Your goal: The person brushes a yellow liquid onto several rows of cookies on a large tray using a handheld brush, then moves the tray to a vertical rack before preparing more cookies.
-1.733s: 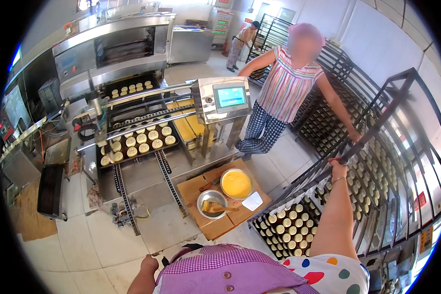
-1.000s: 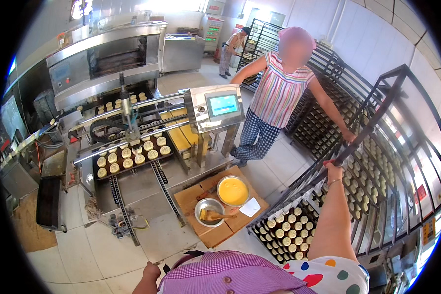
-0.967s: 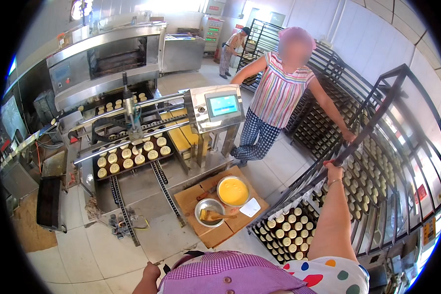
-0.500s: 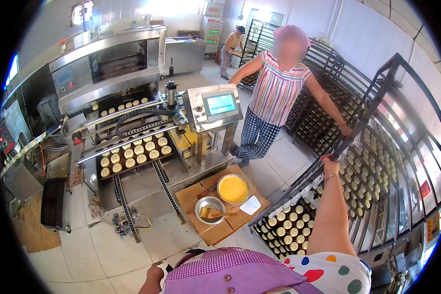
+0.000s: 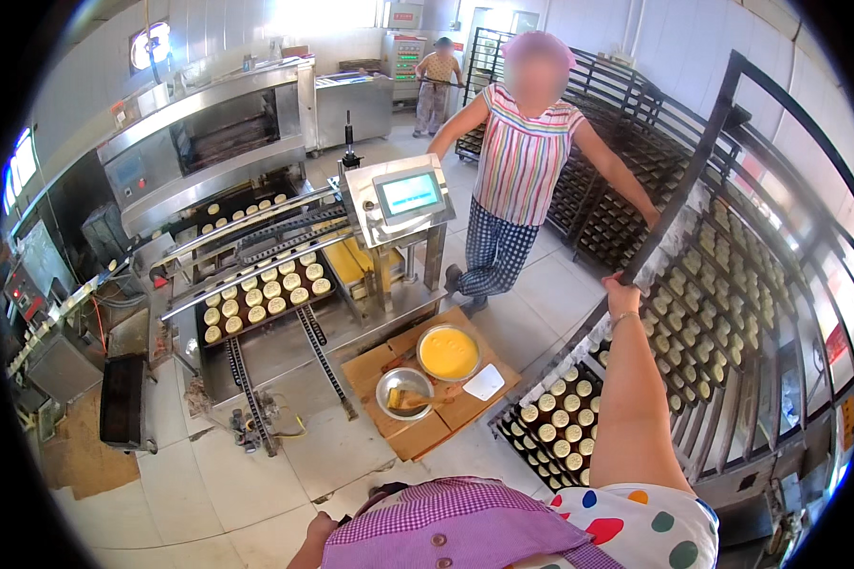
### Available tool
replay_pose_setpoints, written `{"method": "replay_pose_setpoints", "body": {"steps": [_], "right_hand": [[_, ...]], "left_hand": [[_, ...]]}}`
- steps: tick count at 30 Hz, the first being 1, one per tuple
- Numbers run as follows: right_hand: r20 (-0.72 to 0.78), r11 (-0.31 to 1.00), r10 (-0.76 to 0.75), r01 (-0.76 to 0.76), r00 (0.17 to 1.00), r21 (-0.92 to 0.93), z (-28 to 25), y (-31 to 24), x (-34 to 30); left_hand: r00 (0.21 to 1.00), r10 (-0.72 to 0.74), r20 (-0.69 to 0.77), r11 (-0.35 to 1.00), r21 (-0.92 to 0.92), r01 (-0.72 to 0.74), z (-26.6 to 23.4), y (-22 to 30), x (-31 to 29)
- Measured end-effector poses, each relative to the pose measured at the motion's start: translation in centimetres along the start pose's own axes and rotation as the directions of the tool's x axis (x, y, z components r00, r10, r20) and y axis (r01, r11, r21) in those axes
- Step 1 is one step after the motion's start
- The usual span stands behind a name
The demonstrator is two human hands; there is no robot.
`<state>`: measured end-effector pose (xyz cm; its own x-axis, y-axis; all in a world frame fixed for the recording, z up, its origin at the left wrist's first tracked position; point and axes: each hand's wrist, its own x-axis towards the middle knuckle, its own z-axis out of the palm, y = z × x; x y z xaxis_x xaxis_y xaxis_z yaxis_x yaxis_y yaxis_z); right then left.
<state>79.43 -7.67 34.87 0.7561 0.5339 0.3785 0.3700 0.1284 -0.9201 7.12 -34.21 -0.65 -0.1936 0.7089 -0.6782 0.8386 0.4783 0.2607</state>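
Note:
My right arm reaches forward to a dark metal tray rack (image 5: 678, 223). My right hand (image 5: 621, 296) is closed around its near upright, below the other person's hand on the same frame. Trays of round pale pastries (image 5: 560, 417) fill the rack's levels. My left hand (image 5: 323, 527) hangs low beside my purple checked apron (image 5: 446, 522); its fingers are too hidden to read. Between me and the machine, a bowl of yellow liquid (image 5: 449, 353) stands on a cardboard-topped surface (image 5: 375, 365), along with a steel bowl (image 5: 389, 384) holding a wooden-handled brush (image 5: 410, 399).
To the left is a steel machine with a lit screen (image 5: 411, 192) and a tray of round pastries (image 5: 275, 292). A person in a striped top (image 5: 527, 152) stands beyond the rack's near end. Another person (image 5: 436, 81) and more racks (image 5: 626, 123) are farther back. A black bin (image 5: 125, 403) stands on the floor.
My view has shifted slightly. My right hand keeps its hold on the rack, which appears a little farther left. The far person has turned away from the racks and holds something long.

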Motion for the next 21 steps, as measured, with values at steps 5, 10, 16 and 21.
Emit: {"method": "replay_pose_setpoints", "body": {"steps": [5, 10, 16, 21], "right_hand": [[-0.002, 0.999, 0.024, -0.024, 1.0, -0.039, 0.2, -1.0, -0.7], [0.032, 0.998, 0.065, -0.066, 0.997, 0.021, -0.4, -1.6, -1.1], [0.12, 0.994, 0.085, -0.093, 0.989, 0.06, 0.0, -1.5, -1.3], [0.129, 0.996, 0.044, -0.053, 0.991, 0.069, -0.5, 0.1, -0.1]], "left_hand": [[1.0, -0.008, -0.019, 0.999, -0.051, 0.007, 2.2, -2.5, -0.7], [0.998, 0.006, -0.066, 0.999, -0.035, -0.008, 3.2, -2.9, -4.8], [0.996, -0.043, -0.081, 0.999, -0.01, 0.042, 3.3, -3.2, -6.6], [0.991, -0.115, 0.069, 0.993, -0.015, 0.117, 1.8, -0.1, -6.9]]}}
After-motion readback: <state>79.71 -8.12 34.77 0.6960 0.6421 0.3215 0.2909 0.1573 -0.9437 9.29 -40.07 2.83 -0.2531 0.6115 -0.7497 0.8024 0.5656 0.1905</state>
